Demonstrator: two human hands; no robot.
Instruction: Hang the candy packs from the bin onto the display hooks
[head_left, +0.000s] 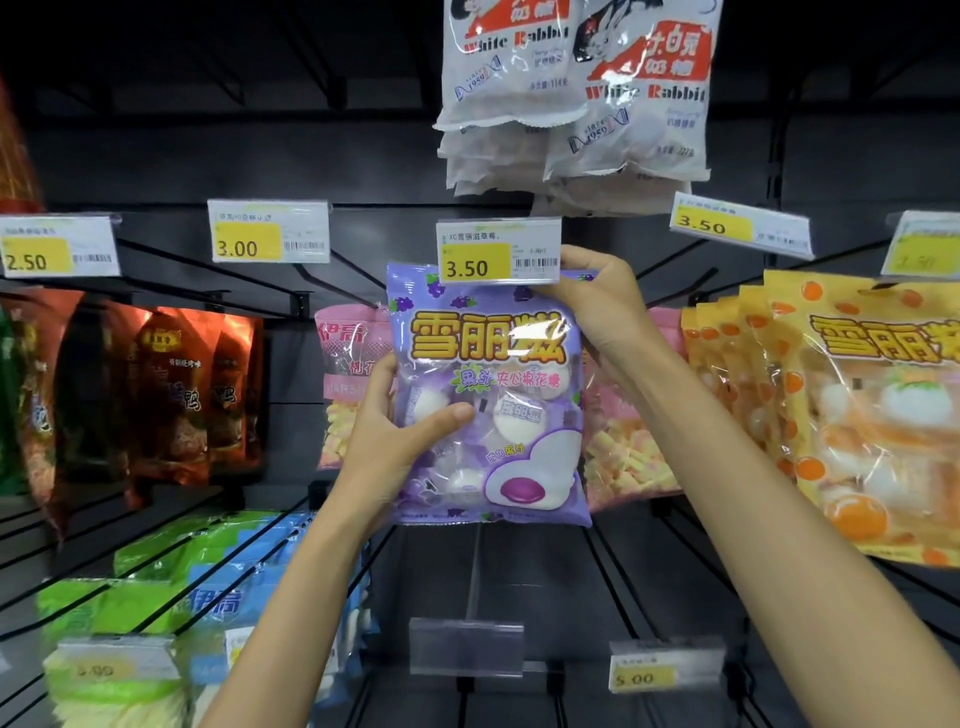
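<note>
Head view shows a purple candy pack (488, 395) held up in front of a dark wall of hooks. It stands tall, with its long side going up and down. The left hand (395, 431) holds the pack low on its left side, thumb on the front and the other fingers behind, so this grip is closed on the pack. The right hand (597, 296) pinches the top right corner, so this grip is closed on the pack too. The top edge of the pack sits right behind the 3.50 price tag (498, 252), so the hang hole and the tip of the hook cannot be seen. The right hand is the one nearer the hook. I think the next move is to line the top of the pack up with the hook and push it back toward the wall. Orange packs (852, 415) hang to the right, and white rabbit packs (576, 93) hang above. The bin is not in the picture
</note>
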